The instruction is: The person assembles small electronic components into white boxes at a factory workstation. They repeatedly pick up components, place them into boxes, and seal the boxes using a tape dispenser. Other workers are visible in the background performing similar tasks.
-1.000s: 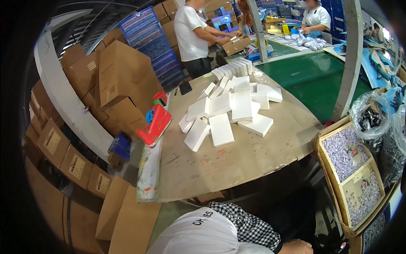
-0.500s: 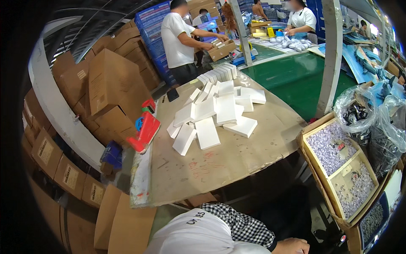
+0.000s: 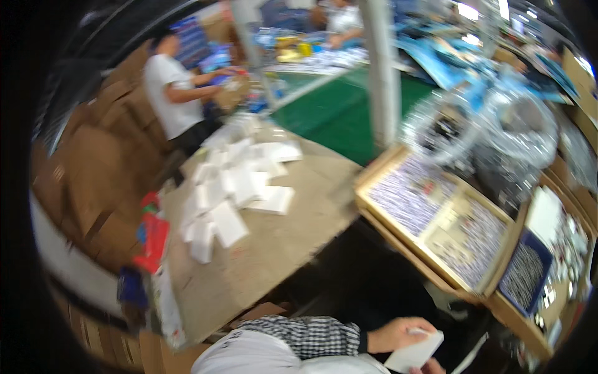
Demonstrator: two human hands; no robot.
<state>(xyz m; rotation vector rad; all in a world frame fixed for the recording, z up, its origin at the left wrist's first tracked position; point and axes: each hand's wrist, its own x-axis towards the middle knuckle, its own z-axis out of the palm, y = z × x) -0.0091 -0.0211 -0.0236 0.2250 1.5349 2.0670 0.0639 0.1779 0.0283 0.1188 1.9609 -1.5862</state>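
My left hand (image 3: 398, 335), below a black-and-white checked sleeve, is closed on a flat white box (image 3: 414, 354) at the lower edge. The fingers of my right hand (image 3: 431, 366) are pressed against the box's lower right corner; the rest of that hand is cut off by the picture's edge. A thin white strip (image 3: 471, 354) shows to the right, blurred. On the brown-topped table (image 3: 293, 234) ahead lies a loose heap of similar white boxes (image 3: 232, 181), with a row of them standing behind.
Right of me stands a divided wooden tray (image 3: 425, 234) of small clear pieces, beside a blue tray (image 3: 525, 272) of dark bits and clear plastic bags (image 3: 507, 131). A red tape dispenser (image 3: 152, 240) sits at the table's left edge. Beyond are a post (image 3: 380, 81) and a co-worker (image 3: 171, 93).
The view has swung right, blurring the scene. My left hand now shows holding a white box, and fingers of my right hand have come into view at its corner.
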